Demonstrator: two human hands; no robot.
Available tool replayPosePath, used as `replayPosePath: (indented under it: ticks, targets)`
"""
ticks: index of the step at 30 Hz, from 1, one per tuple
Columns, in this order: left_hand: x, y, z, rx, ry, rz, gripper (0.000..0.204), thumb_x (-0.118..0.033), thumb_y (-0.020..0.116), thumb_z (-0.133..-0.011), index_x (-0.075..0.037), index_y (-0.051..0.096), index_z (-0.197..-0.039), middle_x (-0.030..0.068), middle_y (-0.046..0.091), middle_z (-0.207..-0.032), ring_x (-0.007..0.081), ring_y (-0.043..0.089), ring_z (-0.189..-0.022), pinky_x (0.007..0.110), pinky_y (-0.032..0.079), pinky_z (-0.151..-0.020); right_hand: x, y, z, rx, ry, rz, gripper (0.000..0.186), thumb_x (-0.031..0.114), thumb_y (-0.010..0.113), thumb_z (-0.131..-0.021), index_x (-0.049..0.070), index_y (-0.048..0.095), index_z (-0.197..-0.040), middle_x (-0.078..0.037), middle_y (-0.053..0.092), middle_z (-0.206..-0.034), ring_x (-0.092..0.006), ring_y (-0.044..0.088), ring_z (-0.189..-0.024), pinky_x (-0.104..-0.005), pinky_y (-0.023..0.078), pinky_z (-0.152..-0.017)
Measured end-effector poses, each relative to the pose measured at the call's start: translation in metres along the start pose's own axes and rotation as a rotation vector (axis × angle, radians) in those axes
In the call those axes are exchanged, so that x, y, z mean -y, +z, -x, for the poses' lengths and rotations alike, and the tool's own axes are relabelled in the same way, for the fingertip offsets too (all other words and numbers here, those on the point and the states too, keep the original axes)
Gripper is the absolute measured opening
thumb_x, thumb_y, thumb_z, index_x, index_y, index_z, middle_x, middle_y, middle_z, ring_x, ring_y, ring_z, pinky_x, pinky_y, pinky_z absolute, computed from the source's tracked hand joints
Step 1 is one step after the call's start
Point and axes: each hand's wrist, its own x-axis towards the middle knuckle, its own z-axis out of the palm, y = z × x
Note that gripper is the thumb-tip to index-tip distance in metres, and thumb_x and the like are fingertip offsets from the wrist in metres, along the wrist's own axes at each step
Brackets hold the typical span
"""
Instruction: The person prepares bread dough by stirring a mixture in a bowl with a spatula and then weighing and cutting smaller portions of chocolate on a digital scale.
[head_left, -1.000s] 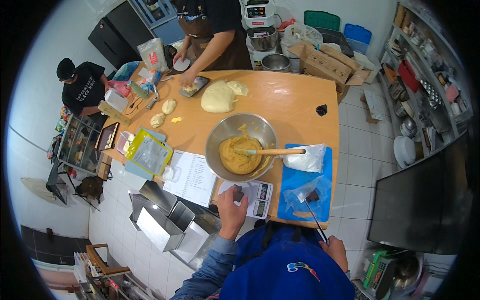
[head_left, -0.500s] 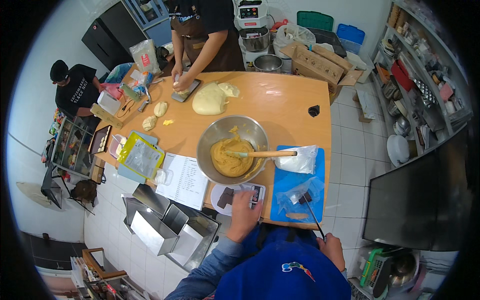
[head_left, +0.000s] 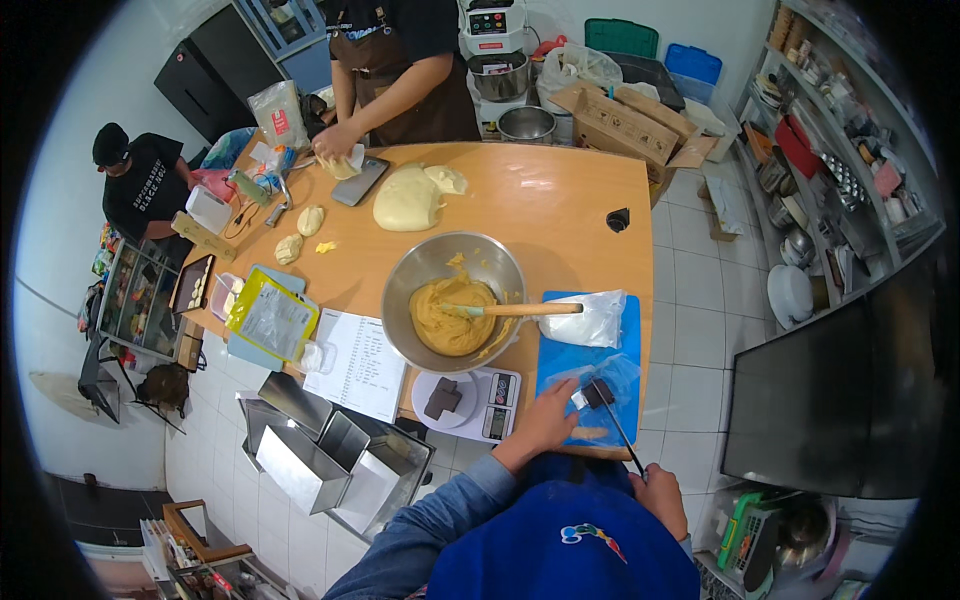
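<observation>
My right hand (head_left: 661, 497) grips a knife (head_left: 627, 440) by its dark handle, the blade slanting up to a dark brown block (head_left: 599, 392), which looks like chocolate. Clear plastic wrap (head_left: 622, 374) surrounds the block on a blue cutting board (head_left: 589, 358). My left hand (head_left: 545, 420) reaches over the board's left edge, fingers apart beside the wrapped block; contact there is hard to tell. Brown chunks (head_left: 443, 399) rest on a white kitchen scale (head_left: 482, 411). Behind it, a steel bowl (head_left: 401, 330) holds tan batter (head_left: 452, 318) and a wooden-handled spatula (head_left: 540, 309).
A white bag (head_left: 590, 322) lies on the board's far half. Left of the scale are a written sheet (head_left: 357, 365) and a yellow pouch (head_left: 272, 315). Metal tins (head_left: 305, 465) stand below the table's near edge. Across the table (head_left: 570, 210), a co-worker handles pale dough (head_left: 405, 198).
My left hand has moved right from over the scale to the wrapped block, uncovering the scale's display. My right hand keeps hold of the knife. The co-worker's hands have lifted from the grey scale.
</observation>
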Motion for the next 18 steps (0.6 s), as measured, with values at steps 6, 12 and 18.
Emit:
replayPosePath:
  ticks: [6,12,18]
  targets:
    - [0.0002,-0.0011,-0.0006,-0.008,-0.012,-0.003,0.052,-0.011,0.061,-0.077,0.000,0.045,-0.126,0.0217,0.048,-0.127,0.0391,0.049,-0.113,0.043,0.042,-0.094,0.0033,-0.0018,-0.0010,0.015,-0.006,0.023,0.034,0.027,0.065,-0.081,-0.005,0.057,-0.080,-0.028,0.061,-0.075,-0.0454,0.060,-0.074,-0.0506,0.048,-0.065]
    - [0.0011,0.0013,-0.0009,-0.020,-0.009,0.014,0.050,-0.012,0.061,-0.078,-0.001,0.046,-0.125,0.0210,0.049,-0.125,0.0389,0.049,-0.112,0.043,0.043,-0.093,0.0056,-0.0039,-0.0026,0.028,0.019,0.041,0.034,0.027,0.065,-0.081,-0.005,0.057,-0.081,-0.029,0.061,-0.075,-0.0454,0.060,-0.074,-0.0502,0.048,-0.066]
    - [0.0038,0.0028,-0.0010,-0.047,0.040,-0.057,0.052,-0.010,0.061,-0.079,0.000,0.044,-0.127,0.0198,0.048,-0.126,0.0328,0.057,-0.102,0.039,0.046,-0.088,0.0066,-0.0042,-0.0041,0.028,0.003,0.049,0.033,0.027,0.065,-0.081,-0.005,0.057,-0.081,-0.029,0.061,-0.076,-0.0452,0.061,-0.076,-0.0498,0.048,-0.066]
